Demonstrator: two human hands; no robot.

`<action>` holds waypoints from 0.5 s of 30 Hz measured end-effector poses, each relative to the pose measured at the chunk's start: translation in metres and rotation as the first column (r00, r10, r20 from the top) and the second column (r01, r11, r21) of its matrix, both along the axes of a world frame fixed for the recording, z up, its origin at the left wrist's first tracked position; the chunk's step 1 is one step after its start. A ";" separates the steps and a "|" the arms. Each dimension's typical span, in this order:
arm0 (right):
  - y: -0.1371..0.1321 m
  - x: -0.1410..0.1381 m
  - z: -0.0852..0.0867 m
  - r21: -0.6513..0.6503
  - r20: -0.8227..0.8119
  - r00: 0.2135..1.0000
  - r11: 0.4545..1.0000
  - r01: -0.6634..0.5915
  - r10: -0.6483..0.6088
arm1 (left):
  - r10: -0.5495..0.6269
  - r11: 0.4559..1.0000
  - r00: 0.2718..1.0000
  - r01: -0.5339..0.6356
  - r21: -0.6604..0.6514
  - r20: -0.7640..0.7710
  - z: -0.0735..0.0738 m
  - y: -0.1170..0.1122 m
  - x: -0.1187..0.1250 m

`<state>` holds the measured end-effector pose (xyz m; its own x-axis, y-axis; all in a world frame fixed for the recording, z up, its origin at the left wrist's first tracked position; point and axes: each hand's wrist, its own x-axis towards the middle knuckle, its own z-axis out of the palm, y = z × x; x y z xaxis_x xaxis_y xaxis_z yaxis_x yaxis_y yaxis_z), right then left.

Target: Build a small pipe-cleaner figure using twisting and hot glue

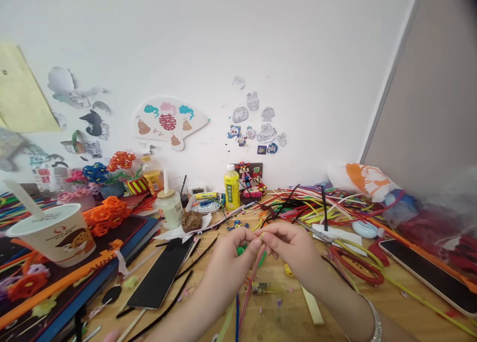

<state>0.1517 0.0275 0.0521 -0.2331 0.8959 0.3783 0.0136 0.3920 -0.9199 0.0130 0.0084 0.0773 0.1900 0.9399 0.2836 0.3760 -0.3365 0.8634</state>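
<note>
My left hand (241, 250) and my right hand (288, 242) meet above the middle of the table, thumbs and forefingers pinched fingertip to fingertip. Between them shows a small yellow piece of pipe cleaner (262, 235), mostly covered by the fingers. A bit of green (240, 250) peeks out beside my left fingers. Below the hands, pink pipe cleaners (249, 287) run toward the front edge. A clear yellow lighter (265, 288) lies on the wood under the hands. Scissors with red handles (356, 265) rest right of my right wrist.
A black phone (160, 275) lies left, another phone (428, 272) right. A paper cup with a straw (55, 232), a candle jar (169, 210) and a yellow drink bottle (231, 188) stand around. Loose pipe cleaners (316, 205) pile up at the back right, before the wall.
</note>
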 end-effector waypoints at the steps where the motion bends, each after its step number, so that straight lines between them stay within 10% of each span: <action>1: 0.000 0.000 -0.001 -0.006 0.006 1.000 1.000 0.013 -0.013 | 0.002 1.000 1.000 -0.002 -0.007 0.007 -0.001 0.000 0.001; 9: -0.003 -0.001 0.004 0.121 0.163 0.972 0.982 0.147 -0.166 | 0.038 0.999 0.999 -0.039 -0.035 -0.009 -0.006 0.001 0.003; 15: -0.004 0.000 -0.005 0.541 0.245 0.863 0.801 0.255 -0.441 | -0.015 0.994 1.000 0.017 -0.105 0.022 -0.011 0.000 0.005</action>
